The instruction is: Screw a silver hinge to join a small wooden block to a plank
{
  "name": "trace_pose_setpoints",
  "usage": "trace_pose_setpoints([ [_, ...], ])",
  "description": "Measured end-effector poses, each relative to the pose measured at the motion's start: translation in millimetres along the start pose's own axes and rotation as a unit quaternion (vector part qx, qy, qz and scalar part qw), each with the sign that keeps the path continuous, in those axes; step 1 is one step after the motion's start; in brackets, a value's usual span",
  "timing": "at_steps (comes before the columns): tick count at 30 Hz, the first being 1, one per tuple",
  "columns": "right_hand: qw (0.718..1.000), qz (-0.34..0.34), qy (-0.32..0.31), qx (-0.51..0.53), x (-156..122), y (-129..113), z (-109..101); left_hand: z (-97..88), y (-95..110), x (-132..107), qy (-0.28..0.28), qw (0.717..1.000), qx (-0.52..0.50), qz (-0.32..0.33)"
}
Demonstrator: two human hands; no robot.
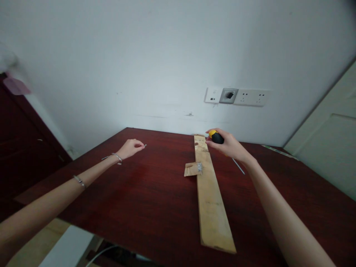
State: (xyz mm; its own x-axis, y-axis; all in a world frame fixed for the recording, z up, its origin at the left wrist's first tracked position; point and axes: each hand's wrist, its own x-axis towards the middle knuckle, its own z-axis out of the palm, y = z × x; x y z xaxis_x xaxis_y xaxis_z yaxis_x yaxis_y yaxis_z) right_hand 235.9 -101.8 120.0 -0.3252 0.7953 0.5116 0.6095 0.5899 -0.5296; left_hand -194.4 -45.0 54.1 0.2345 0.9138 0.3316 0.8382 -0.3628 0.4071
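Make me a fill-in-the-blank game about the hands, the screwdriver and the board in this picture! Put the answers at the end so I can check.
1. The right hand holds a screwdriver whose handle is black and ____.
2. The left hand pinches a tiny piece, and that arm wears ____ bracelets.
3. The long, pale board lying on the table is made of ____.

Missing words: yellow; two; wood.

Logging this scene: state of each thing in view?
Left hand: pinching metal piece.
Metal piece: held, too small to identify.
Right hand: closed around screwdriver.
Screwdriver: held, shaft off the board.
Board: flat on table.
Block: jutting left from board.
Metal plate: at block's right end.
Rightmost sockets: nothing plugged in.
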Motion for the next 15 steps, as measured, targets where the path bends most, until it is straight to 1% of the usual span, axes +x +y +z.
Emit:
trace_pose_setpoints([
  [1,1.0,0.002,0.0,-0.005,-0.2,-1.0,0.3,-10.4,-16.1,-9.2,-0.012,0.999,0.031,-0.016],
  [4,1.0,0.0,-0.01,-0.01,-0.1,-3.4,2.5,-38.7,-57.2,-38.2,-0.076,0.99,0.101,-0.056],
  [7,1.0,-0.005,-0.013,-0.007,0.6,-4.7,5.9,-57.3,-84.1,-65.0,-0.114,0.977,0.142,-0.112],
  [10,1.0,-0.014,-0.016,-0.008,0.6,-5.3,9.0,-65.5,-96.6,-84.3,-0.133,0.966,0.165,-0.145],
  [15,1.0,-0.01,-0.016,-0.01,-1.4,-10.3,9.8,-67.0,-99.5,-98.5,-0.147,0.958,0.197,-0.15],
])
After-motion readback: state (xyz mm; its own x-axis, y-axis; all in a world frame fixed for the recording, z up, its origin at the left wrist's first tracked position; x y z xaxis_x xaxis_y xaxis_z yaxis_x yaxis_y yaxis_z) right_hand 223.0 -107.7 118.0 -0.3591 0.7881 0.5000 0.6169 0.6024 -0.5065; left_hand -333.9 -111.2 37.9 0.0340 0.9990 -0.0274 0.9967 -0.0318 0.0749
